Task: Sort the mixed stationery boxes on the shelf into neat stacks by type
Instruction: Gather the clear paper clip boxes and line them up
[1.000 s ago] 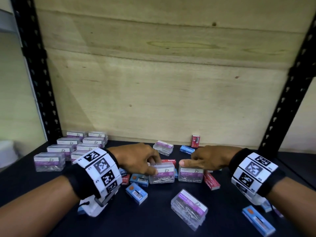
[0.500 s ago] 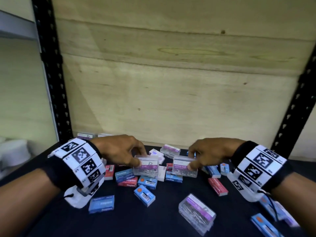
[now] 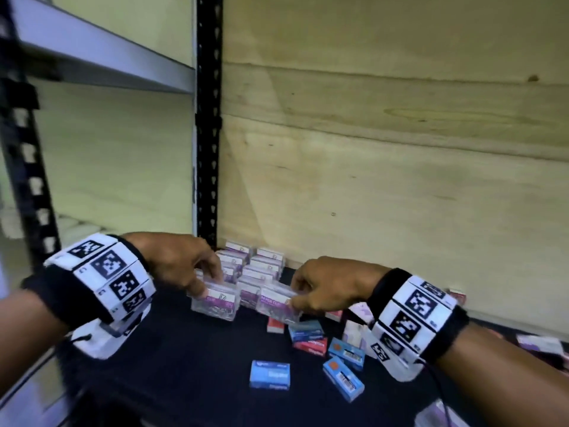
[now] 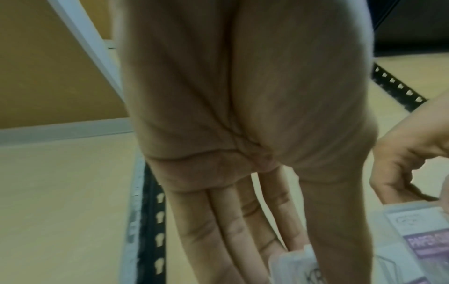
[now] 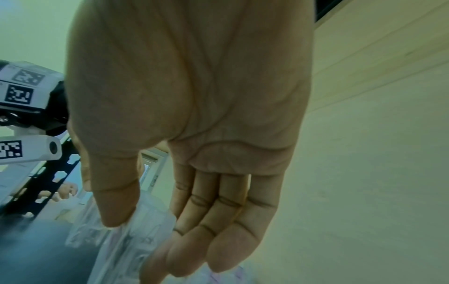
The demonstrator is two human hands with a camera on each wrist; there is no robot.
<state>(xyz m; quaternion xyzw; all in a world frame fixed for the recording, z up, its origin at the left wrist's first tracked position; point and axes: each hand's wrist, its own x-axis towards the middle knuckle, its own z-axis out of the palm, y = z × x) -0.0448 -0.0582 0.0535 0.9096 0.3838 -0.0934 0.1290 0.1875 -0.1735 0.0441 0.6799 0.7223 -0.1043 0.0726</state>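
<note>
We hold one clear paper-clip box per hand: left hand pinches left box, right hand pinches right box. Both at frame centre, just below sorted purple-label stacks, likely for adding there by type.

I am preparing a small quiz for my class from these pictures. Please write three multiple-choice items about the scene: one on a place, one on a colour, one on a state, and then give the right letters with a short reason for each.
1. Where is the sorted group of clip boxes?
A. at the back, by the black post
B. at the front edge
C. on the shelf above

2. What colour is the lone flat box lying nearest the front?
A. red
B. blue
C. green

3. What is the left hand doing?
A. resting flat and empty
B. holding a clear box
C. pointing at the wall

Answers:
1 A, the rows stand against the wooden wall next to the post.
2 B, its top is plainly blue.
3 B, its fingers pinch a clear box; the right hand holds another.
</note>
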